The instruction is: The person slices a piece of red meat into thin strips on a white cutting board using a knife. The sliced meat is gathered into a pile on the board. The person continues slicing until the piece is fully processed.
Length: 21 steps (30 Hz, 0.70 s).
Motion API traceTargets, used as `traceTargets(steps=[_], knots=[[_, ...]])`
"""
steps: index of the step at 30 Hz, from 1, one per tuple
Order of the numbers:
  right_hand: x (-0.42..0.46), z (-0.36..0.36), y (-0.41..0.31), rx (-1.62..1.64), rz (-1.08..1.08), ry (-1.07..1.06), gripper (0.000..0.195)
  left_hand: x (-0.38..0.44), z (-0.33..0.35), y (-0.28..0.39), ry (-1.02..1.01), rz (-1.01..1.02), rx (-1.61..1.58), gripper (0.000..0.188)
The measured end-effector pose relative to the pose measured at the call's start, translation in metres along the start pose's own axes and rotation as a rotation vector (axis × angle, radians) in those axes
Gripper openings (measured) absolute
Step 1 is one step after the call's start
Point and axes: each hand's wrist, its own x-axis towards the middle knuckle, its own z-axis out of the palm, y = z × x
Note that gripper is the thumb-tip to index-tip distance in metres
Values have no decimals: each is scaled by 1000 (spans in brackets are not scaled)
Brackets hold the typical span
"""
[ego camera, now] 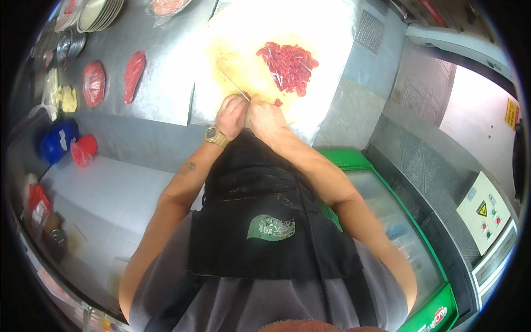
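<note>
My right hand is closed around the handle of a knife, whose thin blade slants away to the upper left. Beside it, my left hand has its fingers curled close to the blade's near end. A small dark patch shows at the left fingertips, but what lies under them is mostly hidden. Both hands are at the near edge of a pale, glare-lit cutting board. Beyond my right hand lies a spread pile of cut red meat, with a small scrap of meat nearer the knuckles.
Left on the steel counter lie a red meat piece and a plastic-wrapped one. Stacked plates and a bowl of pale pink food stand farther back. A green-framed glass-topped chest is at my right.
</note>
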Motion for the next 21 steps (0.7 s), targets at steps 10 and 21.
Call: traceTargets(steps=[10,21], knots=[[-57,-7,18,-35,65,-89,26,4,-1,4,-11,9,-2,25],[-18,-1,77,294,103,142,30,7,-3,5,-62,46,61,20]])
